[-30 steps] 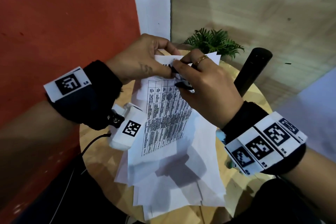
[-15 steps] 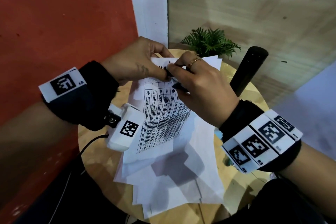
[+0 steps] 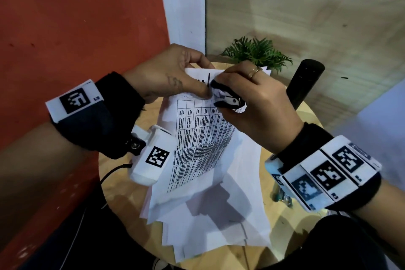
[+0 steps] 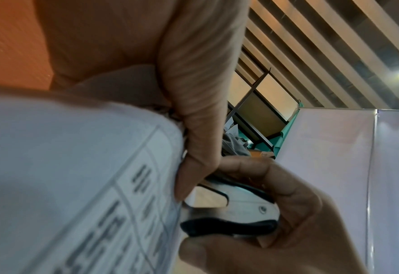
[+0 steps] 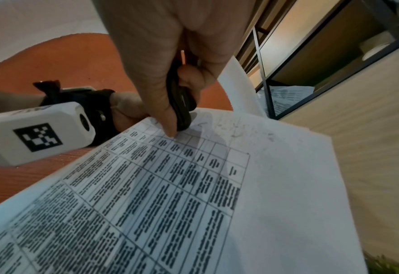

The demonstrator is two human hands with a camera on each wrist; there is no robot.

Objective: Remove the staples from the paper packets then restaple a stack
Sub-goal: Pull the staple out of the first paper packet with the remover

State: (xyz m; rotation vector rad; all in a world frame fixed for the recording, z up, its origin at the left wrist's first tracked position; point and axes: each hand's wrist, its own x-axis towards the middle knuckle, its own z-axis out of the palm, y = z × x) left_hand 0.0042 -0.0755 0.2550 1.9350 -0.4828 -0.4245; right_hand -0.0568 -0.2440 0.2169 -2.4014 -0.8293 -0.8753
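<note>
We are working on the staple-pulling step: our left hand (image 3: 173, 76) is pinching the top edge of a paper packet (image 3: 203, 138), lifted above the loose sheets on the round desk (image 3: 122, 201). Our right hand (image 3: 256, 103) is squeezing a staple remover (image 3: 228, 98) at that corner. Next, we judge, comes a steady pull while the left grip is keeping the pages taut.

Both forearms converge above the counter, each wrist wearing a dark band with coded tags. The left hand (image 3: 173, 76) pinches the upper edge of the paper packet (image 3: 197, 142) between thumb and curled fingers. The right hand (image 3: 258, 103), ring on one finger, grips the staple remover (image 3: 228, 98), thumb beneath.
</note>
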